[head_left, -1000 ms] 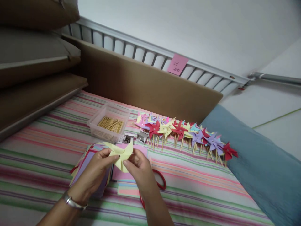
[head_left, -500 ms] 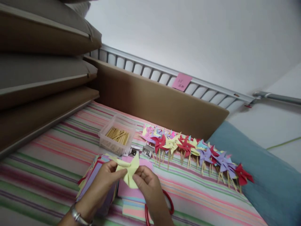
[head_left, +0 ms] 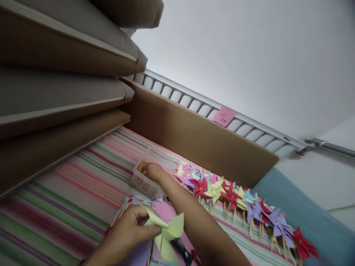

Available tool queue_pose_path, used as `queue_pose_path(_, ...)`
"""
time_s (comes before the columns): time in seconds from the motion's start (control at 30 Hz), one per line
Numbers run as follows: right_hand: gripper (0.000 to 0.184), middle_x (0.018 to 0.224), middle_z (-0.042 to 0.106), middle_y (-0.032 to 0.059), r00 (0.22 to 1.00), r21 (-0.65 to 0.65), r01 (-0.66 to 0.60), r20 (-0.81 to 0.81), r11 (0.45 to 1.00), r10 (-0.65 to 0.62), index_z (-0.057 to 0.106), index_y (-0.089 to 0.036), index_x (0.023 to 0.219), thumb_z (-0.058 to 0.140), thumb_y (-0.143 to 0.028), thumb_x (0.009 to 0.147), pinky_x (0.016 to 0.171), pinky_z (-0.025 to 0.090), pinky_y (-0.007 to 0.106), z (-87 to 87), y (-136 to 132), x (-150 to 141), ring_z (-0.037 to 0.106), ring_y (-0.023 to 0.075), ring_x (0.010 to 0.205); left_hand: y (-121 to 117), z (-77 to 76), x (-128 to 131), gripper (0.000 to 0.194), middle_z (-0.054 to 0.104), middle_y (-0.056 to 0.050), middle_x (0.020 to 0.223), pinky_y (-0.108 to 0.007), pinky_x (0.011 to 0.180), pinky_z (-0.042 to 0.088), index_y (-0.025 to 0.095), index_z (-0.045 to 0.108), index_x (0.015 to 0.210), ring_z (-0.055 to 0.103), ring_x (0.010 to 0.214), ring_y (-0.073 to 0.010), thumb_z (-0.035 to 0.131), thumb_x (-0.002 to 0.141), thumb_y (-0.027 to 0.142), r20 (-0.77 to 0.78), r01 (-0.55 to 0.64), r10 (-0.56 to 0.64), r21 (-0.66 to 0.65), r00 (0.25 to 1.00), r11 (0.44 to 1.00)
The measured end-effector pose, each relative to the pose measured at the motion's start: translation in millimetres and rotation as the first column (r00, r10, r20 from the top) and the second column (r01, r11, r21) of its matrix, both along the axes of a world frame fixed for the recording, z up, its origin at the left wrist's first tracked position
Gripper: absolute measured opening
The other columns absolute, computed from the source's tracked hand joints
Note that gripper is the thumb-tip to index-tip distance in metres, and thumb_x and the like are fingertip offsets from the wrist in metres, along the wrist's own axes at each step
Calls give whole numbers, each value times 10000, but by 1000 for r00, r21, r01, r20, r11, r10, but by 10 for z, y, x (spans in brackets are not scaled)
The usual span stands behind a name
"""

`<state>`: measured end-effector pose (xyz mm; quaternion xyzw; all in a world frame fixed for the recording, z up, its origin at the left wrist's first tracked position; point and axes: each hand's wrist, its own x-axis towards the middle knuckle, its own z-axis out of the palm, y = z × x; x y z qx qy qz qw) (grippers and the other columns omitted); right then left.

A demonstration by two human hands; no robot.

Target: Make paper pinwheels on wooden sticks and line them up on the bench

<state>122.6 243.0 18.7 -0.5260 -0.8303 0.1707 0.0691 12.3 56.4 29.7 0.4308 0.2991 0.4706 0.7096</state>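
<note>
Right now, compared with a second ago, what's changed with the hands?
The right hand let go of the yellow pinwheel and moved forward into the plastic box of sticks; whether its fingers grip one is hidden. The left hand still holds the pinwheel. The box and the row of pinwheels stayed put.

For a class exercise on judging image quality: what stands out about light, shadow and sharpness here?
In the head view, soft light leaves the white wall palest, without harsh glare; in the head view, dark shadow fills gaps in the grey-brown stack; also in the head view, blur softens the writing on the pink note.
</note>
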Motion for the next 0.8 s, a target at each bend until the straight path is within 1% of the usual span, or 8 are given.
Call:
queue_pose_path(0.1, 235, 1158, 608, 60, 981, -70, -14, 192, 997, 27, 604, -190, 1116, 573, -317, 920, 815, 534, 369, -127, 126, -119, 620, 206, 978, 24, 25, -101, 64, 714, 6, 678, -250, 689, 431, 195, 741, 677, 633, 722, -181, 732, 635, 148, -10, -21, 21, 31, 1000, 999)
queue_pose_path(0.23, 286, 1192, 591, 78, 936, -102, -5, 351, 995, 41, 574, -175, 1170, 574, -312, 919, 841, 527, 410, -150, 167, -117, 611, 221, 1005, 32, 20, -144, 52, 684, 23, 657, -250, 707, 425, 187, 728, 683, 623, 733, -173, 725, 643, 155, -8, 4, -4, 34, 1000, 999)
queue_pose_path(0.33, 278, 1196, 589, 81, 921, -86, -4, 389, 996, 37, 576, -178, 1167, 565, -313, 924, 846, 526, 410, -113, 111, -71, 610, 216, 1004, 48, -38, -108, 75, 700, 5, 718, -259, 714, 426, 179, 733, 715, 618, 751, -179, 731, 642, 195, -17, -23, 23, 37, 1000, 999)
queue_pose_path(0.43, 277, 1197, 589, 79, 937, -20, 4, 348, 1000, 3, 576, -181, 1167, 563, -317, 926, 846, 526, 411, 37, 52, -16, 611, 212, 1000, 76, -112, -66, 102, 710, -13, 745, -268, 723, 429, 174, 745, 737, 617, 758, -184, 734, 647, 221, -28, -15, 17, 76, 999, 997)
queue_pose_path(0.57, 162, 1086, 639, 86, 985, 144, 67, 151, 987, -88, 625, -144, 1027, 584, -235, 900, 894, 475, 417, 490, -103, 134, 599, 227, 1025, 116, -167, -61, 96, 700, -15, 714, -259, 712, 428, 173, 752, 720, 612, 741, -175, 742, 642, 227, -10, -30, 32, 110, 999, 993)
queue_pose_path(0.67, 96, 977, 666, 74, 986, 228, 164, -72, 960, -151, 618, -167, 925, 533, -159, 881, 858, 456, 320, 766, -521, 356, 607, 199, 985, 136, -174, -55, 103, 695, -19, 700, -261, 696, 434, 174, 753, 714, 611, 723, -177, 754, 630, 234, -26, -42, 45, 121, 999, 992)
queue_pose_path(0.77, 126, 699, 624, -1, 923, 133, 273, -314, 953, -220, 574, -176, 904, 463, -237, 900, 566, 459, 214, 690, -1202, 617, 598, 126, 622, 124, -169, 12, 101, 700, -22, 698, -263, 692, 444, 181, 750, 704, 617, 713, -181, 764, 638, 257, -70, -6, 19, 178, 997, 984)
queue_pose_path(0.8, 122, 614, 577, -24, 760, -54, 309, -586, 949, -281, 568, -174, 863, 497, -272, 875, 477, 409, 195, 588, -1436, 693, 538, 110, 516, 109, -169, 50, 94, 699, -20, 697, -261, 694, 446, 185, 748, 699, 617, 713, -180, 763, 647, 262, -92, 9, 10, 201, 996, 980)
